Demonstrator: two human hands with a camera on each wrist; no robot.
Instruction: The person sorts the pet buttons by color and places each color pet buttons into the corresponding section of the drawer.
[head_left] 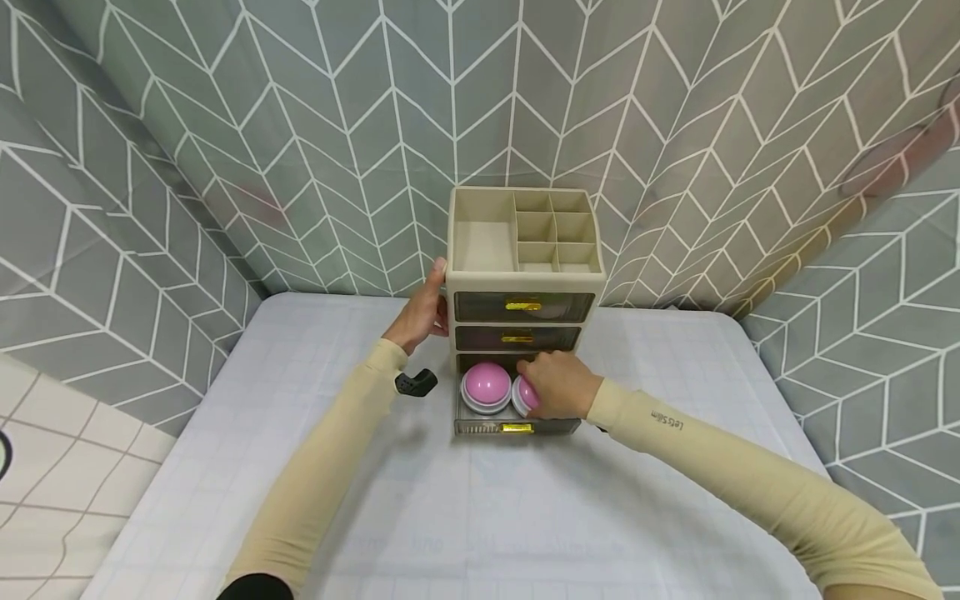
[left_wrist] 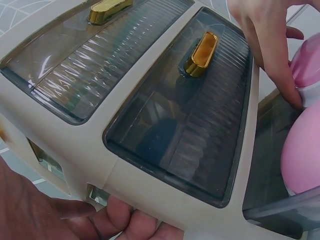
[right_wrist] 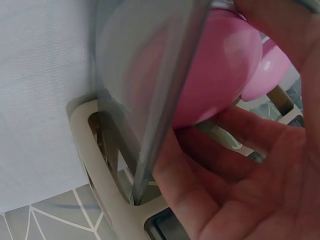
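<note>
A beige drawer organizer point(head_left: 525, 283) stands on the table, its lowest drawer point(head_left: 480, 427) pulled out. Inside that drawer are two round containers with domed pink tops and white bases: the left one point(head_left: 487, 384) sits in plain sight, while the right one point(head_left: 528, 394) is partly covered by my right hand point(head_left: 560, 385). My right fingers curl around this right container, and its pink dome point(right_wrist: 220, 70) shows against them in the right wrist view. At the organizer's left side, my left hand point(head_left: 422, 312) grips the side wall, with bent fingertips point(left_wrist: 137, 225) against it.
Two upper drawers with gold handles point(left_wrist: 202, 54) are closed. On top of the organizer is an open tray point(head_left: 483, 225) divided into several compartments. A white cloth covers the table point(head_left: 450, 508). Grey patterned curtains point(head_left: 480, 92) hang behind and at both sides.
</note>
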